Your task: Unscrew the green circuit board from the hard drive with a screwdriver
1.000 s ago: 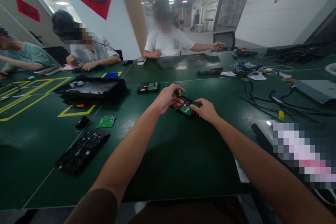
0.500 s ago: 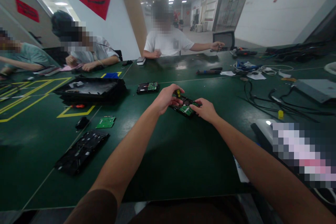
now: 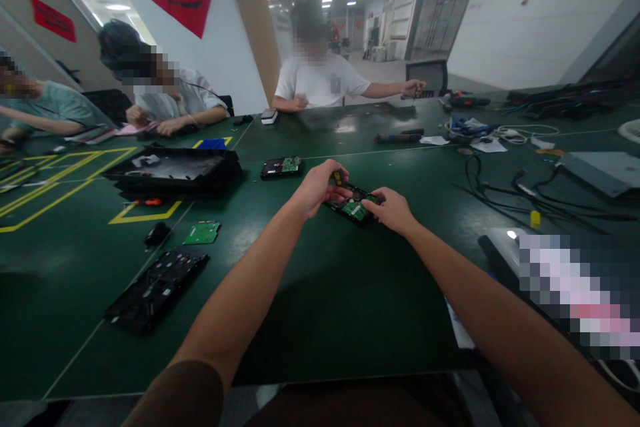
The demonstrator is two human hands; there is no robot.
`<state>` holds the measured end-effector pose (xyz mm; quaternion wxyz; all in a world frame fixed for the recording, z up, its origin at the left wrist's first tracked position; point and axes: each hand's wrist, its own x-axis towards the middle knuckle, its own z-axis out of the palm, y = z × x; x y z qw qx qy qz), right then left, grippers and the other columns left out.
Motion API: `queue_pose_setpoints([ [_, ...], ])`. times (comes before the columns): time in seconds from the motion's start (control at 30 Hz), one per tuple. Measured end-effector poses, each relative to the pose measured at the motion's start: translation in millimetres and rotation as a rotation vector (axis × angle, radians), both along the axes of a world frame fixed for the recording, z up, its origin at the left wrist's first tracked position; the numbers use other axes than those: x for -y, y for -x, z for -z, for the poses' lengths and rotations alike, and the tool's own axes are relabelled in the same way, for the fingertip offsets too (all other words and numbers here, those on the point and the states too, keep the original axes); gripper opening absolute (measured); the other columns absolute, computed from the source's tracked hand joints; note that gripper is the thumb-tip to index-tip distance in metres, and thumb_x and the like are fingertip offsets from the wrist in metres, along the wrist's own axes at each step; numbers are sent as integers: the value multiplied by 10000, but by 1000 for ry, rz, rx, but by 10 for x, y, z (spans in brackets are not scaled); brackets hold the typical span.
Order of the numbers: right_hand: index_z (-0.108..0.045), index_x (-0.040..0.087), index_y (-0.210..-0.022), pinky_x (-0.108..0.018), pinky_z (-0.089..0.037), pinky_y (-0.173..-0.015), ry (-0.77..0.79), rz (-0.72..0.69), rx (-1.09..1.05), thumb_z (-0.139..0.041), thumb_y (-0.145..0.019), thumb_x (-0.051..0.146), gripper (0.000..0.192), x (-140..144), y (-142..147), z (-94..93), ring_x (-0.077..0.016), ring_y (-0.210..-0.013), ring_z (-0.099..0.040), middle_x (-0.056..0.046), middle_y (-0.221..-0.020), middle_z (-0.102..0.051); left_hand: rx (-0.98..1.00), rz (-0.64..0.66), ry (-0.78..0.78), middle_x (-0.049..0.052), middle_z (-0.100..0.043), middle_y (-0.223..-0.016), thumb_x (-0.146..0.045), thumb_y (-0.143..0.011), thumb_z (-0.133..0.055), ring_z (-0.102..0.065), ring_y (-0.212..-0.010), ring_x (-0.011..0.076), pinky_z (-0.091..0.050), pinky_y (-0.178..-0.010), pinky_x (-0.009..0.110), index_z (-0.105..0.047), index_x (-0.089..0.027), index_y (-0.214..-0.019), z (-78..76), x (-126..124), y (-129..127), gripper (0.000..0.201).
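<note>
A hard drive (image 3: pixel 356 211) with a green circuit board lies tilted on the table in front of me. My left hand (image 3: pixel 319 188) is closed on a small screwdriver (image 3: pixel 339 177) with a yellow and black handle, held upright over the drive's far left part. Its tip is hidden by my fingers. My right hand (image 3: pixel 391 210) grips the drive's right end, thumb on the board. To the left are a second hard drive (image 3: pixel 281 167), a loose green circuit board (image 3: pixel 201 232) and a flat black plastic piece (image 3: pixel 157 288).
A large black tray (image 3: pixel 173 173) stands at the left on the green table (image 3: pixel 320 320). Black cables (image 3: pixel 520 190) and a grey metal box (image 3: pixel 600 172) lie at the right. A pen-like electric tool (image 3: pixel 399 136) is farther back. Several people sit across the table.
The screwdriver's handle has turned and tipped slightly in my left hand. My right hand and the hard drive stay in place.
</note>
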<state>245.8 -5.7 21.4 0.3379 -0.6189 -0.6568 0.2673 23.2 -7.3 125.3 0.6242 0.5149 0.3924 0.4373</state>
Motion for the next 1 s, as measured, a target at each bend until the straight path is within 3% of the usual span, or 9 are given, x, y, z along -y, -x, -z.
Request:
queue_pose_setpoints([
  [0.17,-657,165,-1200,-250,-543,-506,6,9,4,-748,-882,491,464,-17,-2,24,-147,-632,-671,-89,-945,-729,-38,-5,-42,89,-676,-957,-382,-890,-544,-700,-649,161,-523,-527,242,-681,-154,-964,-11,0,23,277],
  [0.4,-659,163,-1185,-244,-538,-522,-6,8,15,-738,-885,486,448,-32,-3,39,-136,-622,-665,-83,-946,-728,1,32,-3,94,-715,-945,-387,-905,-542,-714,-650,183,-543,-555,267,-598,-173,-964,24,3,-38,229],
  [0.6,-663,156,-1185,-240,-536,-500,10,17,-2,-746,-884,472,444,-4,14,1,-140,-618,-667,-78,-909,-725,-92,-20,-91,81,-671,-914,-403,-921,-514,-630,-582,128,-488,-512,234,-702,-152,-930,-3,-10,23,314],
  [0.83,-669,155,-1173,-247,-537,-504,-11,9,20,-748,-885,474,437,-6,8,-1,-131,-593,-657,-85,-934,-729,-2,62,23,92,-711,-973,-418,-909,-534,-688,-607,166,-508,-512,258,-618,-175,-985,17,9,-26,268],
  [1.0,-659,146,-1205,-253,-537,-506,1,17,30,-739,-891,482,467,-3,5,-2,-137,-598,-659,-83,-905,-725,-27,9,-16,91,-704,-938,-406,-903,-514,-662,-603,144,-488,-513,237,-646,-162,-917,25,-18,1,277],
])
